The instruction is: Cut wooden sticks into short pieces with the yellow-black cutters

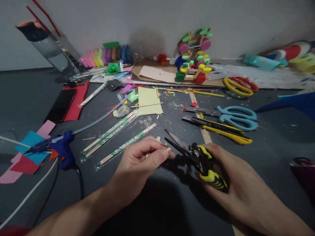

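Observation:
My left hand is closed, with thumb and forefinger pinching a short pale stick piece. Most of that piece is hidden by the fingers. My right hand is wrapped around black-and-yellow pliers, whose long dark jaws are spread apart and point toward my left fingertips. The jaws do not appear to touch the stick piece. Just beyond my left hand, a few cut stick bits lie on the dark table. Paper-wrapped chopsticks are beside that hand.
A blue glue gun with cords lies at left, near a phone and a water bottle. Blue-handled scissors and a yellow cutter knife lie at right. Small wheeled models stand at the back.

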Tool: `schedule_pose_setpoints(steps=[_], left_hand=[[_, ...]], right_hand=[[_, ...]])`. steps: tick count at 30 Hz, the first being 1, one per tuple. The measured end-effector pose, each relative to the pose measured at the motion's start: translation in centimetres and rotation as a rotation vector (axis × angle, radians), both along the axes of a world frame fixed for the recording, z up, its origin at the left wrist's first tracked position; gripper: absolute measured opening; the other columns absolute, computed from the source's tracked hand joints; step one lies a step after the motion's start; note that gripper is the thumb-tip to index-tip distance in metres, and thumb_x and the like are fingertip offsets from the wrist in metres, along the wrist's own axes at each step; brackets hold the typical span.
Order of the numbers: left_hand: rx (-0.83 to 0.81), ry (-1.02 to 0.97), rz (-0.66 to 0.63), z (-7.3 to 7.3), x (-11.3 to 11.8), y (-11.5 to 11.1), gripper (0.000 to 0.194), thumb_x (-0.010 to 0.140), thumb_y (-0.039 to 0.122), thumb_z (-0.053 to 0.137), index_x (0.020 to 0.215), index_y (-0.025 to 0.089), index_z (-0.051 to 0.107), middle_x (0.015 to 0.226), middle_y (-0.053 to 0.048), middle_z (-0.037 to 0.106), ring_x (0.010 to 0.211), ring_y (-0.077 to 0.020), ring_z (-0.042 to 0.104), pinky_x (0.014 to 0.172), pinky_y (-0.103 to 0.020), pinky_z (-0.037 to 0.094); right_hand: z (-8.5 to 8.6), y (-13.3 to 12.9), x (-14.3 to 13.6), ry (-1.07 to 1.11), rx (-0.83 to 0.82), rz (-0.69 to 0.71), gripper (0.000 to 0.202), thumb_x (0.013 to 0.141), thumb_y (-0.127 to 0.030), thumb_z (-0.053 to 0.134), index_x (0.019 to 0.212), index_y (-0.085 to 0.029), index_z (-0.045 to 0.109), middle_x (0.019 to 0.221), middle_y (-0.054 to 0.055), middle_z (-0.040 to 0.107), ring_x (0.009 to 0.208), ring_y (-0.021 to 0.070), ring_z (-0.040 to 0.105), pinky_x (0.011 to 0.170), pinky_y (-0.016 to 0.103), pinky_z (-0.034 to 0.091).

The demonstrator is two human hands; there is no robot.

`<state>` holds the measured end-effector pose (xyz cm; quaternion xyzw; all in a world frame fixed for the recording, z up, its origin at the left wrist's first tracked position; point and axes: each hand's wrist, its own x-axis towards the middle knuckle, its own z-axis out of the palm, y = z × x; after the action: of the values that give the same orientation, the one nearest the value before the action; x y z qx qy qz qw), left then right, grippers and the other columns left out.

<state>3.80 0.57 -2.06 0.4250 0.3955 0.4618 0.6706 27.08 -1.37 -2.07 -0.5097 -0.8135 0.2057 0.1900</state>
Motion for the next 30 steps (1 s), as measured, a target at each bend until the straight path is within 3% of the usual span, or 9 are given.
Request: schedule_pose_setpoints(steps=[4, 8, 14, 17, 20, 23, 27, 30], left_hand=[[-0.224, -0.192, -0.100, 0.0, -0.1, 0.1, 0.019, 0.090, 0.032, 0.065, 0.078, 0.017, 0.068, 0.049, 0.009, 0.031, 0.042, -0.0043, 0.020, 0.040, -0.019, 0.017], [-0.305, -0.265, -0.155, 0.4, -0.3, 0.2, 0.020, 0.090, 0.030, 0.064, 0.078, 0.015, 0.068, 0.048, 0.010, 0.025, 0.043, -0.0046, 0.016, 0.041, -0.018, 0.016], [-0.443, -0.374, -0.216, 1.1, -0.3, 0.5, 0.013, 0.090, 0.021, 0.062, 0.078, 0.014, 0.062, 0.060, 0.006, 0.049, 0.042, -0.0007, 0.015, 0.038, -0.013, 0.012], [-0.467, -0.409, -0.210, 1.1, -0.2, 0.5, 0.013, 0.092, 0.018, 0.058, 0.079, 0.015, 0.058, 0.062, 0.004, 0.055, 0.041, -0.0006, 0.016, 0.038, -0.012, 0.014], [-0.497, -0.453, -0.205, 0.7, -0.2, 0.5, 0.017, 0.096, 0.020, 0.053, 0.080, 0.016, 0.058, 0.066, 0.002, 0.059, 0.041, -0.0011, 0.025, 0.038, -0.011, 0.020], [-0.515, -0.448, -0.214, 0.4, -0.2, 0.3, 0.022, 0.098, 0.026, 0.053, 0.084, 0.014, 0.064, 0.071, -0.001, 0.060, 0.047, -0.0025, 0.040, 0.039, -0.010, 0.024], [-0.519, -0.432, -0.157, 0.3, 0.0, 0.1, 0.028, 0.098, 0.024, 0.053, 0.083, 0.008, 0.070, 0.068, -0.004, 0.059, 0.056, -0.0045, 0.051, 0.045, -0.010, 0.034], [-0.543, -0.482, -0.067, 0.4, 0.4, 0.0, 0.030, 0.099, 0.016, 0.049, 0.081, 0.007, 0.071, 0.082, -0.010, 0.069, 0.070, -0.0106, 0.066, 0.055, -0.015, 0.047]], right_hand=[[-0.5, 0.5, 0.4, -0.133, 0.126, -0.097, 0.022, 0.086, -0.032, 0.054, 0.106, -0.024, 0.049, 0.089, 0.008, 0.064, 0.075, 0.0268, 0.066, 0.061, 0.037, 0.053], [-0.7, 1.0, 1.1, -0.272, 0.172, -0.179, 0.027, 0.090, -0.036, 0.052, 0.112, -0.020, 0.051, 0.100, 0.016, 0.066, 0.084, 0.0334, 0.068, 0.062, 0.040, 0.051], [-1.4, 1.1, 1.5, -0.255, 0.231, -0.187, 0.035, 0.090, -0.048, 0.048, 0.114, -0.022, 0.053, 0.096, 0.013, 0.068, 0.077, 0.0313, 0.068, 0.057, 0.039, 0.051], [-1.8, 1.3, 1.7, -0.349, 0.276, -0.209, 0.040, 0.092, -0.055, 0.043, 0.106, -0.020, 0.055, 0.088, 0.013, 0.067, 0.068, 0.0304, 0.065, 0.053, 0.040, 0.048], [-2.0, 1.5, 2.4, -0.429, 0.292, -0.188, 0.046, 0.091, -0.064, 0.041, 0.100, -0.022, 0.057, 0.081, 0.012, 0.064, 0.063, 0.0292, 0.061, 0.053, 0.041, 0.046], [-2.2, 1.6, 2.9, -0.468, 0.314, -0.134, 0.052, 0.092, -0.069, 0.037, 0.103, -0.023, 0.059, 0.086, 0.014, 0.063, 0.075, 0.0339, 0.062, 0.062, 0.047, 0.049], [-1.6, 1.5, 2.7, -0.374, 0.390, -0.110, 0.048, 0.098, -0.058, 0.037, 0.117, -0.020, 0.060, 0.108, 0.019, 0.062, 0.100, 0.0393, 0.060, 0.080, 0.054, 0.049], [-0.2, 1.0, 1.4, -0.211, 0.490, -0.067, 0.022, 0.099, -0.034, 0.052, 0.115, -0.021, 0.061, 0.109, 0.014, 0.062, 0.097, 0.0287, 0.062, 0.078, 0.041, 0.050]])
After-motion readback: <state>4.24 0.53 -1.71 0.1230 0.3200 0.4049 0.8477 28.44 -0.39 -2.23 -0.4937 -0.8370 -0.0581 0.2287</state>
